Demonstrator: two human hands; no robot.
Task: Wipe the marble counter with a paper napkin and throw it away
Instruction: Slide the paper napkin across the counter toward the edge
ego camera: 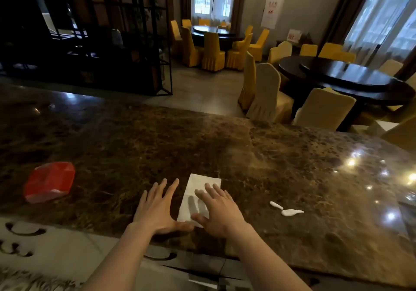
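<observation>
Fingers (211, 191) spread over napkin (198, 191), long axis pointing away.

The napkin (198, 195) lies flat on the counter (225, 146) near its front edge, at six o'clock, with the left hand (157, 209) just beside it at nine o'clock and the right hand (219, 212) spread over its three o'clock side. A packet (49, 181) sits well apart at nine o'clock, and two spills (287, 209) lie near at three o'clock. Behind the counter, tables (351, 81) ringed by chairs (265, 92) stand from twelve to two o'clock, a shelf rack (126, 43) at ten.
</observation>
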